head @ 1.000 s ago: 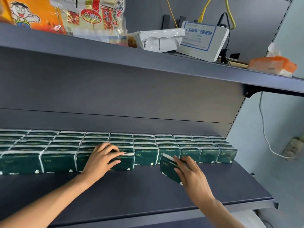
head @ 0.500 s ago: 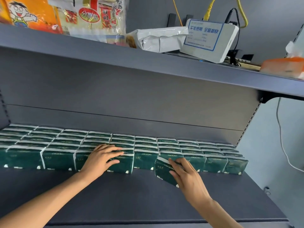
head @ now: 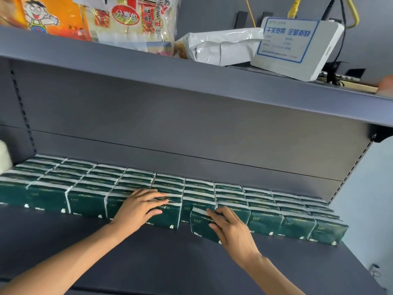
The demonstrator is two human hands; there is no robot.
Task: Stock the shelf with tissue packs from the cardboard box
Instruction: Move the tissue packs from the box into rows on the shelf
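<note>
Dark green tissue packs (head: 85,188) with white edges stand in several rows across the grey shelf (head: 161,258). My left hand (head: 138,208) lies flat with straight fingers on the top and front of a pack (head: 168,219) in the front row. My right hand (head: 230,229) presses with straight fingers against a slightly tilted pack (head: 201,224) that stands in front of the front row, just right of the left hand. The cardboard box is out of view.
The upper shelf (head: 191,81) overhangs close above, carrying snack bags (head: 127,20), a white plastic parcel (head: 221,46) and a white router (head: 295,47) with cables. Bare shelf surface lies in front of the packs. The shelf's right end (head: 353,254) borders a pale wall.
The view has shifted left and closer. My right hand has pushed the tilted pack further back toward the front row. My left hand has stayed on its pack.
</note>
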